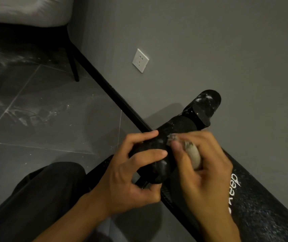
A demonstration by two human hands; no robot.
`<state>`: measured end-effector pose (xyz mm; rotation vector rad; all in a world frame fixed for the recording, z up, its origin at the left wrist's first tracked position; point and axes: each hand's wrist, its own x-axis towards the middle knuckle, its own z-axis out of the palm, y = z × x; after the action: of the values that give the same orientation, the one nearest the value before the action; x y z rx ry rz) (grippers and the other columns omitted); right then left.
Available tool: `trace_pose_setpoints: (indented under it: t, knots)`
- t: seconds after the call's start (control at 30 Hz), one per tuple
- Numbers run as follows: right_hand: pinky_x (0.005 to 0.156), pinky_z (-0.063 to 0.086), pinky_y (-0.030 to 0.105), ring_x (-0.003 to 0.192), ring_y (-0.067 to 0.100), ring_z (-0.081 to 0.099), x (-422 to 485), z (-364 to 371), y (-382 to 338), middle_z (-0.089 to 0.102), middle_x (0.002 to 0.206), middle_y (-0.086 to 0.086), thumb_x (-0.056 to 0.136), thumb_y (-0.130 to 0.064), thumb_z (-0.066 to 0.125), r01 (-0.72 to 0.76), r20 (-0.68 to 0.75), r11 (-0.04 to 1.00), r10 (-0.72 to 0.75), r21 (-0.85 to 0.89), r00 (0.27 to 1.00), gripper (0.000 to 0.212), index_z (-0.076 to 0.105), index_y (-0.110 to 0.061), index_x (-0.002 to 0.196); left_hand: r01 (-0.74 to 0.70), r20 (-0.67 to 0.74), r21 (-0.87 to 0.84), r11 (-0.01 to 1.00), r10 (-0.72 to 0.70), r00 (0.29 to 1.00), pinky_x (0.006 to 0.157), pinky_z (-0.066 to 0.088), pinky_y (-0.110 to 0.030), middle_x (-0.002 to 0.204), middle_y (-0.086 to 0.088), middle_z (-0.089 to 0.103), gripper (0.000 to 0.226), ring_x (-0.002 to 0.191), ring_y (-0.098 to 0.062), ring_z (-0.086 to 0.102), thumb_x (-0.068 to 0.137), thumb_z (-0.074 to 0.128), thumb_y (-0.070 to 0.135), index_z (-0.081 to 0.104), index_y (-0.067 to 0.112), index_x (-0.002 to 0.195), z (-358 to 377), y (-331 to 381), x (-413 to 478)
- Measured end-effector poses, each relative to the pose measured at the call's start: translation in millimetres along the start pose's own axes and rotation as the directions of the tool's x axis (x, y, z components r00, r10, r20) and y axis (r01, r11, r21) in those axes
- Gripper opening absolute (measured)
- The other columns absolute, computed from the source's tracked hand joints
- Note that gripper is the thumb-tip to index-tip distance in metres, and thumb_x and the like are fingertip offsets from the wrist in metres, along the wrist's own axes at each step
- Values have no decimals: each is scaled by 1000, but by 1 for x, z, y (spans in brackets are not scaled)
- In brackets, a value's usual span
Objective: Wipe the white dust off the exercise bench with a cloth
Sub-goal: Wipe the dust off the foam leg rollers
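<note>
Wiping under way: a person's left hand (pixel 131 173) steadies a black foam roller (pixel 150 147) at the left end of the exercise bench (pixel 262 206), fingers curled round it. The right hand (pixel 208 168), fingers clamped on a balled cloth (pixel 193 155), presses it to the roller. The far roller (pixel 206 102) and the padded surface at near right show white specks and likely need longer strokes next.

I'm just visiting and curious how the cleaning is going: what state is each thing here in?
left hand: grips the near foam roller.
right hand: holds the bunched cloth against that roller.
near foam roller: some white dust beside the cloth.
far foam roller: white dust smears.
bench pad: speckled with dust.
wall socket: nothing plugged in.
floor: white smears.
</note>
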<state>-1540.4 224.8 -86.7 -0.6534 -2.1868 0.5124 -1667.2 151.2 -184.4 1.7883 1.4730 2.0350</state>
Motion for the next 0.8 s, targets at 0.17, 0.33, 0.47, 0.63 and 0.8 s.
trace_pose_setpoints:
  t: [0.17,0.33,0.47,0.63,0.8]
  knots:
    - [76,51,25,89,2,61,22,-4,24,64,96,-9,96,-39,60,-243,-152,967,229,-80,961,12,68,-30,98,8,2,8,1000,-8,1000,101,50,-26,143,-14,44,63,130,-24,55,71,76,11,52,21,128,2,0,0]
    - [76,48,18,91,13,64,3,-2,4,65,98,-3,96,-20,64,-63,-24,998,64,20,998,9,70,-16,101,2,4,6,1000,-2,1000,101,51,-29,143,-14,44,64,130,-29,56,70,78,7,53,21,128,0,-1,0]
    - [77,49,18,90,8,64,15,-5,13,65,96,-7,93,-20,69,-98,-60,995,97,-17,993,4,71,-20,97,12,8,9,1000,-12,1000,99,52,-28,142,-13,45,61,128,-28,57,71,75,9,54,22,126,0,2,1]
    - [79,52,29,94,10,65,28,-4,14,66,99,-7,99,-27,63,-159,-25,987,158,-38,987,9,71,-22,100,17,17,5,1000,-17,1000,98,52,-29,144,-12,43,59,128,-28,55,72,75,11,54,23,125,-1,1,1]
    - [75,54,27,90,10,66,16,-15,13,67,95,-12,93,-30,67,-159,-10,987,159,-18,987,8,72,-24,96,-24,35,87,996,21,999,97,46,-33,147,-7,44,56,120,-31,54,68,67,9,58,29,120,0,3,2]
